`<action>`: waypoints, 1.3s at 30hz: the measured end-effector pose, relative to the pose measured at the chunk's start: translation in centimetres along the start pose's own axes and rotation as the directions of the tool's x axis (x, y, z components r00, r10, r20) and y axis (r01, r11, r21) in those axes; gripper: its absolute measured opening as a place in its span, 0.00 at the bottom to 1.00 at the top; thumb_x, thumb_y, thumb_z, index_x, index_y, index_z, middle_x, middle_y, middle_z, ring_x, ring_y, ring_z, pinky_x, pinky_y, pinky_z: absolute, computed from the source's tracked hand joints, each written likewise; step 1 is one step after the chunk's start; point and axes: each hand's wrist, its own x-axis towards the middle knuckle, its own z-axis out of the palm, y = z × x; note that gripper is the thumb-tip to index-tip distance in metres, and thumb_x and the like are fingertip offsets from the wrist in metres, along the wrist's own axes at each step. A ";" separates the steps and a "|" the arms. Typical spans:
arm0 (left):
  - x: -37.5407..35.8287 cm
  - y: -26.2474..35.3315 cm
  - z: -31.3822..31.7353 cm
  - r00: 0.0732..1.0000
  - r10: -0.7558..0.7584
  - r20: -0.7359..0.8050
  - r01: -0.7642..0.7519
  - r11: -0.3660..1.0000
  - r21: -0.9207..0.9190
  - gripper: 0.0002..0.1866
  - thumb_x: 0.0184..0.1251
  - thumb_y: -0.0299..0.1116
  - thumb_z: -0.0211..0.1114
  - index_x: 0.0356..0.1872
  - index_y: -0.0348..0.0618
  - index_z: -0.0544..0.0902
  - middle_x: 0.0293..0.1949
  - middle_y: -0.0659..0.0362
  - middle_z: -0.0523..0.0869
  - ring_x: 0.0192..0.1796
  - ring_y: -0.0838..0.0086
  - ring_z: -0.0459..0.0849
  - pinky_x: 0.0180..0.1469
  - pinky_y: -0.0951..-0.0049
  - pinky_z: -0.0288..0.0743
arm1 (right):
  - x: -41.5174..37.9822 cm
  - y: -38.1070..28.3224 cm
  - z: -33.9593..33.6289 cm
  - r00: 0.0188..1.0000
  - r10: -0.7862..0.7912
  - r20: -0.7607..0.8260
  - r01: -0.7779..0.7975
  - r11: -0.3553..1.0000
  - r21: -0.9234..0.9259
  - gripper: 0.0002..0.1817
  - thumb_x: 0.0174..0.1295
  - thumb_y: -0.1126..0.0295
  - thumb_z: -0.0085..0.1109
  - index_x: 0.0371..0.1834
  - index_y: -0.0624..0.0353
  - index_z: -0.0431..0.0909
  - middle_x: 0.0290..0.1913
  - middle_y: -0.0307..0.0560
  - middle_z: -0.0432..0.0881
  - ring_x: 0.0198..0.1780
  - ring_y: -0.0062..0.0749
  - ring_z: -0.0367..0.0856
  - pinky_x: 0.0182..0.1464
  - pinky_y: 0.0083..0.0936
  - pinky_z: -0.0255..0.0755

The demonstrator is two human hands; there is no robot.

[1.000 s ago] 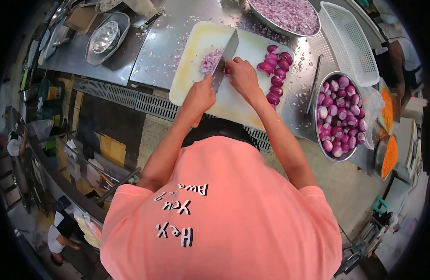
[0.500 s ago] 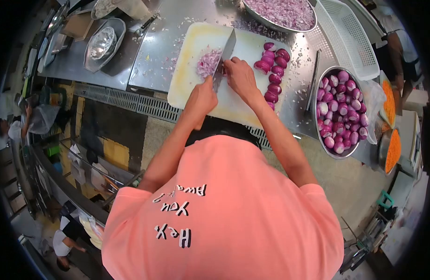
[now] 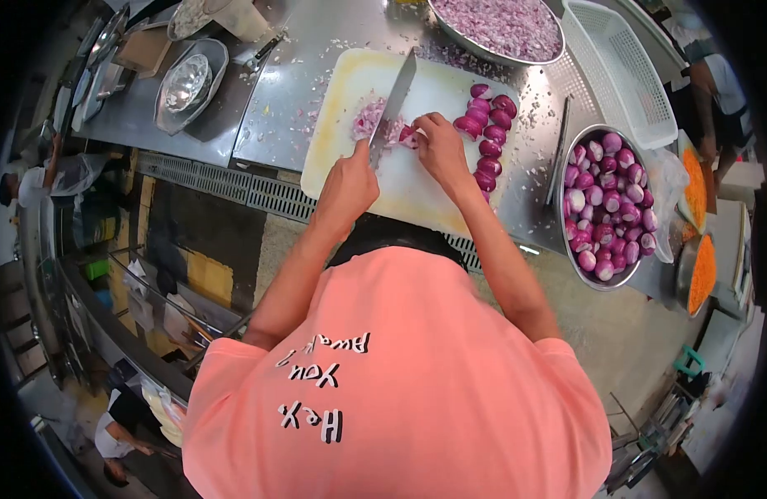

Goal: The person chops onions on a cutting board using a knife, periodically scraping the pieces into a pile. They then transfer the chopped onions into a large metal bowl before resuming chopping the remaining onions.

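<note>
My left hand [image 3: 348, 190] is closed around the handle of a kitchen knife [image 3: 395, 101], its blade pointing away from me across a white cutting board [image 3: 350, 75]. Just right of the blade, the fingers of my right hand [image 3: 443, 154] are bent onto a partly cut red onion [image 3: 409, 136]. Chopped onion [image 3: 368, 119] lies left of the blade, with more pieces between the blade and my right fingers. Peeled red onions [image 3: 492, 133] stand in two uneven rows along the board's right side.
A metal bowl of chopped onion [image 3: 500, 29] stands behind the board. To the right are a bowl of whole peeled onions [image 3: 604, 208], a white plastic basket [image 3: 621, 75] and a long dark tool [image 3: 558, 150]. Orange shreds [image 3: 701, 274] fill a farther bowl. People are at both sides.
My left hand and the knife have shifted left and toward me, and the blade leans more. My right hand has moved right, exposing the cut onion beside the blade.
</note>
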 end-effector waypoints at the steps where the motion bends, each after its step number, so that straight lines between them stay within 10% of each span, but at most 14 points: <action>1: -0.4 -0.2 0.5 0.999 -0.036 0.012 0.036 0.999 0.021 0.14 0.63 0.25 0.54 0.48 0.29 0.72 0.30 0.33 0.82 0.38 0.37 0.82 0.40 0.46 0.74 | -0.7 0.2 0.1 0.999 0.005 -0.048 -0.002 0.998 0.060 0.07 0.56 0.81 0.54 0.36 0.61 0.78 0.37 0.54 0.78 0.41 0.55 0.77 0.43 0.45 0.72; 39: 0.5 0.8 0.4 0.970 0.228 0.088 -0.240 0.958 0.158 0.13 0.57 0.18 0.51 0.45 0.27 0.71 0.25 0.33 0.80 0.34 0.36 0.81 0.37 0.44 0.73 | -1.8 0.0 0.9 0.998 0.030 -0.056 -0.027 0.998 0.048 0.06 0.55 0.81 0.55 0.36 0.62 0.76 0.36 0.54 0.77 0.41 0.55 0.77 0.42 0.45 0.72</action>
